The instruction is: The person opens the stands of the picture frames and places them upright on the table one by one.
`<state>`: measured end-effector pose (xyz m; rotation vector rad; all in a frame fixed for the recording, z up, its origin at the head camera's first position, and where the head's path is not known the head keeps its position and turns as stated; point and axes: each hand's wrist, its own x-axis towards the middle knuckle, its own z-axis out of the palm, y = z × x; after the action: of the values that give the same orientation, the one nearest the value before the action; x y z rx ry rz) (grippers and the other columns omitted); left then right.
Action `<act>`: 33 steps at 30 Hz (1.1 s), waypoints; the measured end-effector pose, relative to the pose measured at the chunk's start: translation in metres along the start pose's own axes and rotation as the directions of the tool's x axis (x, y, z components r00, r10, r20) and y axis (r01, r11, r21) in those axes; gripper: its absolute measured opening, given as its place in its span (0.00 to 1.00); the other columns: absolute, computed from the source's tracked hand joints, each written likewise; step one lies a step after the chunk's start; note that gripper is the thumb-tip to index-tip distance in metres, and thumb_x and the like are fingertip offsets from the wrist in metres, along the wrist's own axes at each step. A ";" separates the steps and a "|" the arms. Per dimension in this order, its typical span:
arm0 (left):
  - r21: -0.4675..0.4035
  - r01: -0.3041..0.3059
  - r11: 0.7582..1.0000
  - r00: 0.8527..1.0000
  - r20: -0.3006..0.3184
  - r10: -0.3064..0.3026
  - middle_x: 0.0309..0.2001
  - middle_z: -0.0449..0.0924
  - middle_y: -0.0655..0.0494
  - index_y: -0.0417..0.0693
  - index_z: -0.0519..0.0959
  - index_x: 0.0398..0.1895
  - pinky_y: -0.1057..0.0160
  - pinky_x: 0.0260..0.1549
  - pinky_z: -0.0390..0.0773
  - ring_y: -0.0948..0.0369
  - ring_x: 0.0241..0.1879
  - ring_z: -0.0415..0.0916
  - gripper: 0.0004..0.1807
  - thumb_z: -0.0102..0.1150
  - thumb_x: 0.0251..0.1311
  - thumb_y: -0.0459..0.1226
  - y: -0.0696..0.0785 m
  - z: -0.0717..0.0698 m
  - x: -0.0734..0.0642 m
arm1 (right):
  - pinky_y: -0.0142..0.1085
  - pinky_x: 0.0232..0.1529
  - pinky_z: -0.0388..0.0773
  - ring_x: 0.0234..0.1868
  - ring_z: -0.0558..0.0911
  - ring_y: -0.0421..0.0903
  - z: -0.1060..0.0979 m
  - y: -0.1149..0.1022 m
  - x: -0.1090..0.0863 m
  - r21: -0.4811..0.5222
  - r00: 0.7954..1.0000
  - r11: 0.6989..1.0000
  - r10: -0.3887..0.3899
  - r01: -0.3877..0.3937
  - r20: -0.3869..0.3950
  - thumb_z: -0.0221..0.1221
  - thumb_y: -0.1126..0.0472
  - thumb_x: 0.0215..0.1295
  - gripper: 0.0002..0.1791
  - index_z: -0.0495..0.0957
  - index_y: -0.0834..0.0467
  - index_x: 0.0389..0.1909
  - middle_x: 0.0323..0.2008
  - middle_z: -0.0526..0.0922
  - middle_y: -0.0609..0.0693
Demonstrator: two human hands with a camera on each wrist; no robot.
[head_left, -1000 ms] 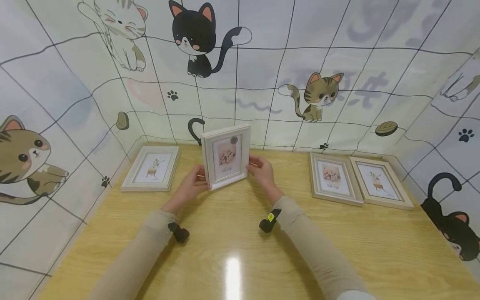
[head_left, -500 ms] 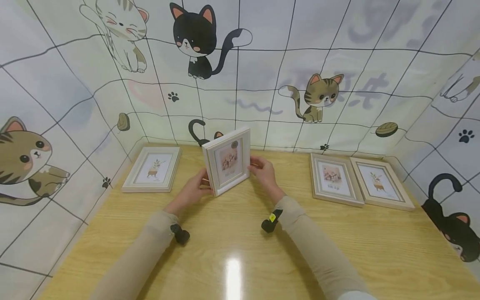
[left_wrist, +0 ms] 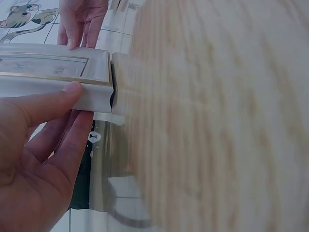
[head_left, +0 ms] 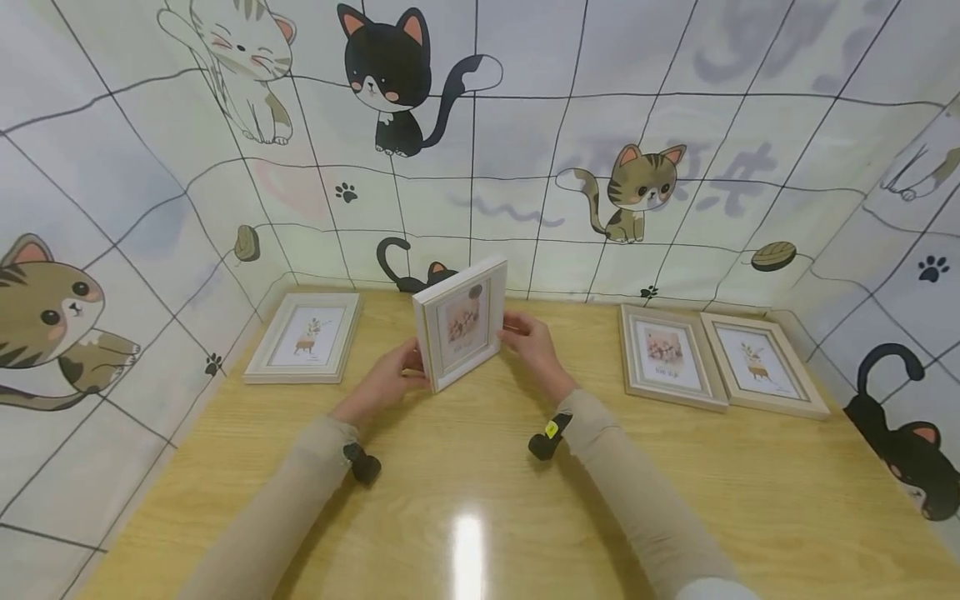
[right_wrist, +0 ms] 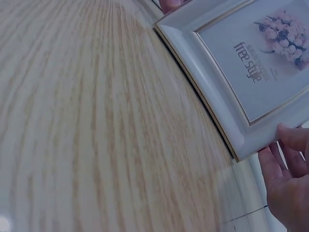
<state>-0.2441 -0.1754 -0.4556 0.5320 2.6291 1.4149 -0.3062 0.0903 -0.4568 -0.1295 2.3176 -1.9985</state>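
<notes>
Between my hands a white picture frame [head_left: 465,321] stands upright, turned at an angle. It holds a print of pink flowers, with "free style" lettering readable in the right wrist view. My left hand [head_left: 384,379] grips its left side low down, thumb [left_wrist: 72,89] on the front and fingers behind. On the opposite side, my right hand [head_left: 534,348] pinches the lower edge region, its thumb [right_wrist: 289,135] at the front. The frame's bottom is at or just above the wooden table [head_left: 450,467]; I cannot tell whether it touches. Its back is hidden in the head view.
One frame with a potted-plant print [head_left: 306,337] lies flat at the left. To the right lie a flower-print frame [head_left: 667,358] and another plant-print frame [head_left: 761,365], side by side. A cat-patterned wall covering [head_left: 517,150] rises behind the table and at both sides.
The frame has shifted slightly right and turned further, so its left side edge shows more. My two hands have moved a little right with it, still gripping it.
</notes>
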 end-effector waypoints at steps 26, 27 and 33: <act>0.077 -0.011 0.997 0.980 0.198 -0.004 0.59 0.80 0.38 0.34 0.70 0.66 0.50 0.59 0.79 0.45 0.59 0.78 0.34 0.68 0.54 0.26 0.008 0.012 0.010 | 0.40 0.65 0.77 0.61 0.78 0.53 -0.007 -0.002 -0.001 0.045 0.998 0.999 0.008 -0.011 0.055 0.56 0.71 0.69 0.22 0.72 0.66 0.64 0.63 0.76 0.65; 0.080 -0.007 0.997 0.979 0.202 -0.009 0.59 0.80 0.39 0.35 0.70 0.67 0.50 0.59 0.80 0.46 0.59 0.78 0.34 0.68 0.54 0.27 0.009 0.012 0.011 | 0.41 0.66 0.77 0.62 0.78 0.54 -0.007 -0.001 -0.001 0.034 0.999 0.999 -0.007 0.005 0.054 0.56 0.71 0.69 0.22 0.72 0.66 0.64 0.63 0.76 0.65; 0.077 -0.009 0.997 0.976 0.216 -0.007 0.58 0.80 0.38 0.33 0.69 0.67 0.53 0.59 0.80 0.46 0.59 0.78 0.35 0.69 0.53 0.26 0.011 0.014 0.014 | 0.45 0.64 0.78 0.62 0.79 0.58 -0.012 -0.001 -0.003 -0.088 0.994 0.991 -0.102 0.105 0.039 0.59 0.70 0.69 0.20 0.75 0.65 0.61 0.60 0.79 0.64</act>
<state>-0.2505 -0.1534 -0.4534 0.6559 2.5173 1.1843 -0.3050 0.1023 -0.4542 -0.2937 2.4263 -1.9205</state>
